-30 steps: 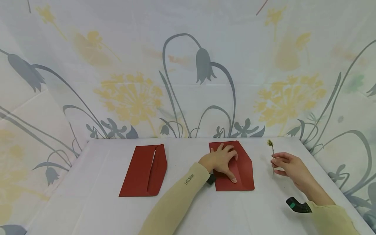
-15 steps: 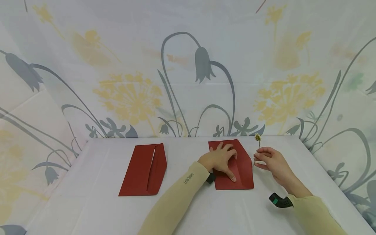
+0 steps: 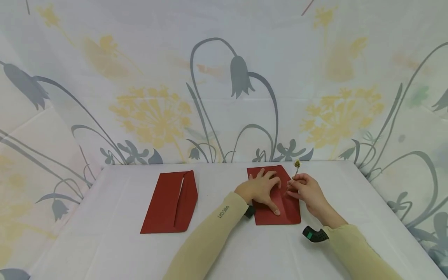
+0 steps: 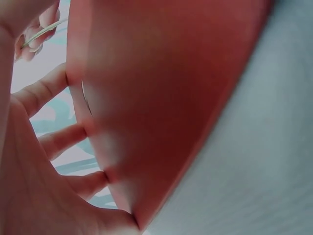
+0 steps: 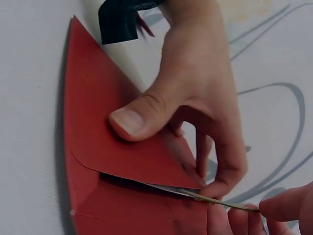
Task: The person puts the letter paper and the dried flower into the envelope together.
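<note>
My left hand (image 3: 259,191) arches over the right-hand red envelope (image 3: 292,208), fingers spread and bent, holding it. The right wrist view shows its thumb on the envelope's face and its index fingertip at the slit's end. Between the thumb and fingers of my right hand (image 3: 308,194) is the thin stem of a small dried yellow flower (image 3: 297,163); the bloom points up and away. The stem (image 5: 227,203) reaches the slit, where a white edge shows; I cannot tell how far in it goes. Right-hand fingers (image 4: 36,36) also appear in the left wrist view.
A second red envelope (image 3: 164,206) lies to the left, its slit showing a white edge. White cloth (image 3: 105,249) covers the table. A flower-printed curtain (image 3: 217,97) stands behind. Black wrist cameras (image 3: 315,234) sit at both cuffs.
My right hand has moved left with the flower, from beside the envelope to over its right edge, bringing the stem to the slit. The left hand stays in place on the envelope.
</note>
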The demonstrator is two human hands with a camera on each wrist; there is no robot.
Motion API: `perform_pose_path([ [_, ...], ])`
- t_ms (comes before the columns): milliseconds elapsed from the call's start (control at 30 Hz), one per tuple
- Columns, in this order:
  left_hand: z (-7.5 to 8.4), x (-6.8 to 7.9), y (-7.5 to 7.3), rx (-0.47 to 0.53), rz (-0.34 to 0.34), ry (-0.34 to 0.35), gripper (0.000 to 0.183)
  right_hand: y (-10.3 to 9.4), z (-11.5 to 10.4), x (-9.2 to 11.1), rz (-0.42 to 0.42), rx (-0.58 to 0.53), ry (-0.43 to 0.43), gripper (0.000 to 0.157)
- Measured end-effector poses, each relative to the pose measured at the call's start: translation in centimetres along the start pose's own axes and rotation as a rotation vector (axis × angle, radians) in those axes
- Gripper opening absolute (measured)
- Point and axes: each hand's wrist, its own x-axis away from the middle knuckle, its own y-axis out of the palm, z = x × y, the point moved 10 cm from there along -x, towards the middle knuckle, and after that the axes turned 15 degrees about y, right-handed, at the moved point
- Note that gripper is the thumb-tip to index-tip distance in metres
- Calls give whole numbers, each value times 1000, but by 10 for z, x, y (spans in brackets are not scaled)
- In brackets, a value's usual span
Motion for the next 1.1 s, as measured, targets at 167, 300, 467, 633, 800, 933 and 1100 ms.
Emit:
perform_pose_path([
  [167, -1, 0, 0, 4, -2, 3, 77, 7, 9, -5, -33, -25, 35, 30],
  [300, -1, -1, 0, 17, 0, 9, 77, 10, 15, -9, -60, -49, 55, 30],
  [467, 0, 0, -1, 19, 4, 14, 76, 14, 22, -12, -91, -53, 74, 35],
  [633, 0, 0, -2, 22, 7, 23, 77, 17, 28, -15, -91, -11, 84, 43],
  [800, 0, 0, -3, 27, 20, 26, 76, 17, 29, -18, -71, 37, 52, 48],
  [933, -1, 1, -2, 26, 29, 27, 76, 18, 28, -18, -70, 53, 39, 46],
  [1100, -1, 0, -2, 21, 41, 42, 76, 17, 29, -18, -46, 75, 52, 37],
])
